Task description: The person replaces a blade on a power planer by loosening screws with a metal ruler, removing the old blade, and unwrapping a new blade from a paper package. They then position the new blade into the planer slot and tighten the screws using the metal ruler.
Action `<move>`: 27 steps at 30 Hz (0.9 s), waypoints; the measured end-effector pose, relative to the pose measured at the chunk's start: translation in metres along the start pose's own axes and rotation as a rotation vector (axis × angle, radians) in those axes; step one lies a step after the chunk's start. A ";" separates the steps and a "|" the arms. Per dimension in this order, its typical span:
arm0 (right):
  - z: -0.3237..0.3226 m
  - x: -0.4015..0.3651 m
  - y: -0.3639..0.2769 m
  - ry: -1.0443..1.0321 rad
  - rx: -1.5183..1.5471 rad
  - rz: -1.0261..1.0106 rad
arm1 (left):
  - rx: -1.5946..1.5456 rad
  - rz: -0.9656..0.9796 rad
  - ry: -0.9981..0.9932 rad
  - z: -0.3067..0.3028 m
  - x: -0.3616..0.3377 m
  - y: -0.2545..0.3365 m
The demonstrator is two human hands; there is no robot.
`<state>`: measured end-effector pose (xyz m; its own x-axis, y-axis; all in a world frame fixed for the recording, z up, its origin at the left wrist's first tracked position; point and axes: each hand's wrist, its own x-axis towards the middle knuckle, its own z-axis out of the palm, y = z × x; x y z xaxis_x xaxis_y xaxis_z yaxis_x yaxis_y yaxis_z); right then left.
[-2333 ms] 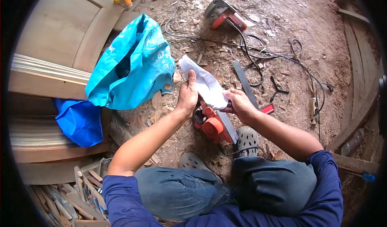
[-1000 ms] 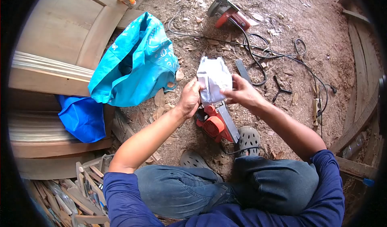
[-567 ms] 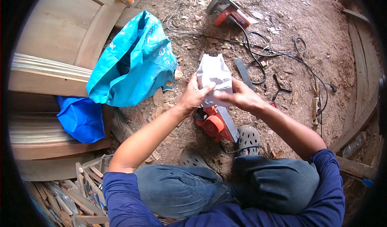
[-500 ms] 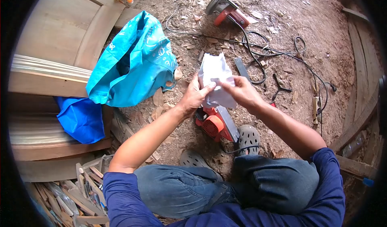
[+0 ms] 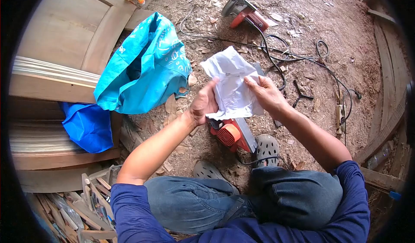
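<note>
A creased white sheet of paper (image 5: 233, 89) is spread out in front of me, above the ground. My right hand (image 5: 269, 97) pinches its right side, thumb on top and the other fingers partly out of sight. At the left edge, my left hand (image 5: 204, 104) supports the sheet, with some fingers hidden behind it. Just below the paper, a red electric planer (image 5: 231, 135) lies on the ground between my feet, its upper part covered by the sheet.
A red circular saw (image 5: 248, 16) lies farther out, with a black cord (image 5: 298, 57) looping right. Left are a turquoise cloth bag (image 5: 142, 70), a blue cloth (image 5: 88, 126), wooden panels (image 5: 78, 22) and a crate of tools (image 5: 93, 195). A black three-armed piece (image 5: 300, 94) lies right.
The folded paper has been opened out into a wider sheet. My hands have moved apart, the left slightly down and the right slightly outward.
</note>
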<state>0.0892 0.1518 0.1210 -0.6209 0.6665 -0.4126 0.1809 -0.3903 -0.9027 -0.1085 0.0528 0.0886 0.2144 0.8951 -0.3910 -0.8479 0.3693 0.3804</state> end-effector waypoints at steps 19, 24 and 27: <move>-0.020 0.002 -0.017 -0.020 -0.233 -0.112 | 0.479 0.163 0.342 -0.035 0.002 -0.005; -0.019 0.005 -0.008 -0.029 -0.096 -0.026 | 0.181 0.009 0.189 -0.059 0.003 0.008; -0.017 0.005 -0.014 -0.023 -0.064 -0.008 | 0.069 -0.034 0.185 -0.025 -0.003 0.003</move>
<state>0.0968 0.1709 0.1295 -0.6394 0.6544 -0.4036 0.2245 -0.3432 -0.9120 -0.1242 0.0450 0.0699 0.1444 0.8231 -0.5493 -0.8051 0.4205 0.4184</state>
